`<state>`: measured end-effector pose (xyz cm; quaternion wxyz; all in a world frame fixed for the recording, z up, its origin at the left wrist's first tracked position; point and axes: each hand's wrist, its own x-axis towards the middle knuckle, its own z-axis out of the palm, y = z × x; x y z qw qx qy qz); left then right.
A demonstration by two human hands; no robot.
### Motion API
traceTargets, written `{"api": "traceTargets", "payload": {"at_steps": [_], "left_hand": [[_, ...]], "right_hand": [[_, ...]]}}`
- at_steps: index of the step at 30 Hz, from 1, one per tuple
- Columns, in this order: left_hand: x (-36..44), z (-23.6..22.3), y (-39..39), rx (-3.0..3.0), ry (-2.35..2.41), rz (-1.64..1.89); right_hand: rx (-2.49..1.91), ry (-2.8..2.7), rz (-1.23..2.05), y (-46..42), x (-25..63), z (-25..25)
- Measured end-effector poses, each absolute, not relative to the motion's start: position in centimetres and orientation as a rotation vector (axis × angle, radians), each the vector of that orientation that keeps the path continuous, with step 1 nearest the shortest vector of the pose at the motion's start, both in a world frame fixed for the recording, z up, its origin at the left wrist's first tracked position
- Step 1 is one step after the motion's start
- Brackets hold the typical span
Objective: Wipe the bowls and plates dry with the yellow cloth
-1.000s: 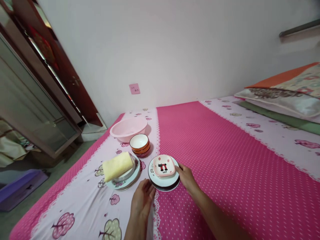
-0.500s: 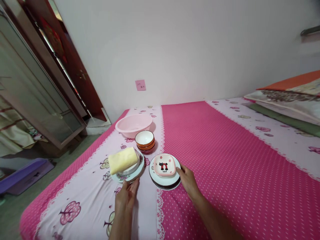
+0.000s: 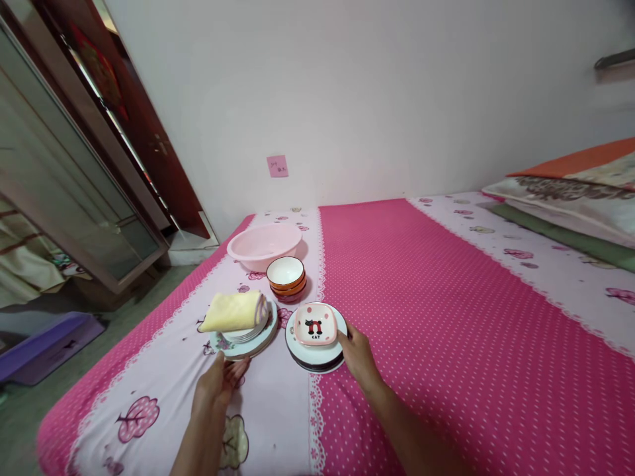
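Pink dotted bedspread (image 3: 421, 291) (lace-print edging (image 3: 316, 410)) under plates (image 3: 317, 356); white wall (image 3: 347, 99) behind.

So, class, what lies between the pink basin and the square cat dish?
In the head view, a stack of bowls, the top one white inside, stands between the pink basin and the square cat dish.

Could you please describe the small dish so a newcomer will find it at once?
On the patterned bedspread, find the folded yellow cloth. Right of it is a stack of round plates, with the dish on top. Unlike the round plates and bowls, it is squarish and pink-rimmed, with a red-and-black cat above the word CAT.
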<state>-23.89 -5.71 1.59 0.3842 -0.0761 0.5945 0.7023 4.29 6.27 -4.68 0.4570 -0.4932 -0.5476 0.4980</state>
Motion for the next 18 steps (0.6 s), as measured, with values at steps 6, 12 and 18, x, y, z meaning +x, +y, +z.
{"api": "traceTargets", "payload": {"at_steps": [6, 12, 18], "left_hand": [[-26.4, 1.3, -6.1, -0.164, 1.571, 1.754], [-27.8, 1.7, -6.2, -0.161, 1.586, 1.702], [-29.4, 2.6, -6.1, -0.157, 1.651, 1.653]], "right_hand": [[-1.192, -1.326, 1.232, 7.3, 1.7, -5.2], [-1.154, -1.337, 1.245, 8.9, -0.5, -5.4], [-1.091, -1.401, 1.286, 10.2, -1.9, -5.4]]}}
